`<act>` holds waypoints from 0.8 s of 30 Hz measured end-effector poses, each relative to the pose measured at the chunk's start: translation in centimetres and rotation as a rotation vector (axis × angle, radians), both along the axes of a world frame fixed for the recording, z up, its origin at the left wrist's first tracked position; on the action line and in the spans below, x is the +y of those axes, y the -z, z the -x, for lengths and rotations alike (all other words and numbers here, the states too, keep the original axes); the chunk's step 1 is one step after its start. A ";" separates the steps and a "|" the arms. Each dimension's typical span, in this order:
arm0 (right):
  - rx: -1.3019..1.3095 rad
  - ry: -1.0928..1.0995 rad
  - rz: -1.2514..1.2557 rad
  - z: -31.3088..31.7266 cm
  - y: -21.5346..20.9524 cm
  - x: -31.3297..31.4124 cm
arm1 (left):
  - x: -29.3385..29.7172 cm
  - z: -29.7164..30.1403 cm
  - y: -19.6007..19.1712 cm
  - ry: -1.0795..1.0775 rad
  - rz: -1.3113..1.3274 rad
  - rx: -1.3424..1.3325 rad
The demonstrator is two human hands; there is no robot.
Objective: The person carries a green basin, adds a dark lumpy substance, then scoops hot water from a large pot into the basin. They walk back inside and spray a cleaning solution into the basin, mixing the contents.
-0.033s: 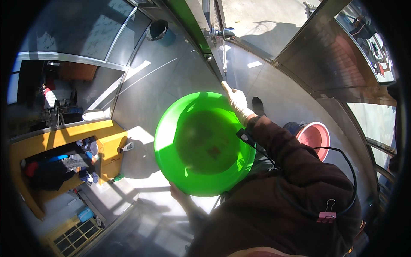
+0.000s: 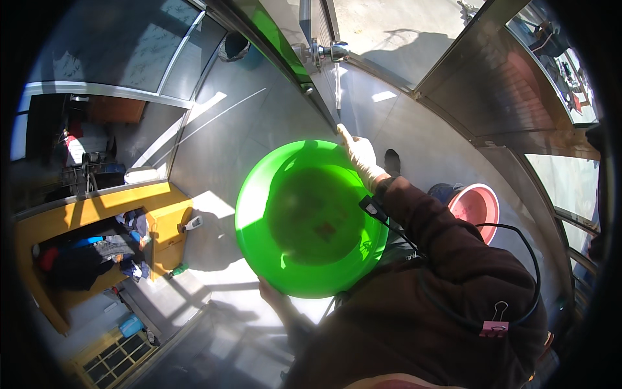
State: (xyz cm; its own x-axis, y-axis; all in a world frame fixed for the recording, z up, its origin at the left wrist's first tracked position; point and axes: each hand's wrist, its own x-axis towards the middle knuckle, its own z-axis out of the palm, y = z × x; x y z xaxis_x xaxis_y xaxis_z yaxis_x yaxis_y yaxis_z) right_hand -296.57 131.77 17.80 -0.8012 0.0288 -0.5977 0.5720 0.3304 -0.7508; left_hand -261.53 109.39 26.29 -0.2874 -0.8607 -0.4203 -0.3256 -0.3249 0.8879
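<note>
A large bright green basin (image 2: 256, 249) with dark, murky contents, perhaps water, is held in front of my body. My left hand (image 2: 275, 301) grips its near-left rim; most of those fingers are hidden under the basin. Beyond the far-right rim is my right hand (image 2: 360, 155), in a pale glove. One finger is stretched out, its tip at the edge of a metal-framed door (image 2: 322, 104); the other fingers are partly hidden. The door has a round shiny knob (image 2: 339, 51). A black cable end (image 2: 372, 207) hangs by my right forearm over the basin's rim.
A pink bucket (image 2: 495, 211) stands on the floor at my right. At left is a yellow wooden cabinet (image 2: 170, 223) with clothes piled inside. A lined bin (image 2: 234, 47) sits at the far wall. Sunlit ground (image 2: 389, 23) lies beyond the doorway.
The door has swung slightly to the left. The basin and my hands have shifted a little to the right, with the grip unchanged.
</note>
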 end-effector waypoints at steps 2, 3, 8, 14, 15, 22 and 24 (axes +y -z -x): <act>-0.017 0.019 -0.021 0.1 -0.6 1.8 | 0.7 0.1 1.0 0.109 0.056 -0.132; -0.031 0.033 -0.047 0.4 -0.7 2.8 | 1.2 0.4 1.8 0.166 0.073 -0.194; -0.060 0.137 -0.090 3.1 0.6 8.6 | 4.9 3.6 5.4 0.313 0.052 -0.398; 0.010 0.167 -0.127 11.6 -0.7 16.1 | 10.0 12.7 6.1 0.359 -0.282 -0.236; 0.010 0.182 -0.123 13.1 -1.2 17.2 | 10.9 14.6 5.9 0.353 -0.308 -0.215; 0.170 0.320 -0.110 23.7 -4.0 25.0 | 15.2 29.6 4.5 0.348 -0.256 0.041; 0.186 0.373 -0.124 27.0 -4.4 26.6 | 15.5 34.1 4.5 0.369 -0.210 0.118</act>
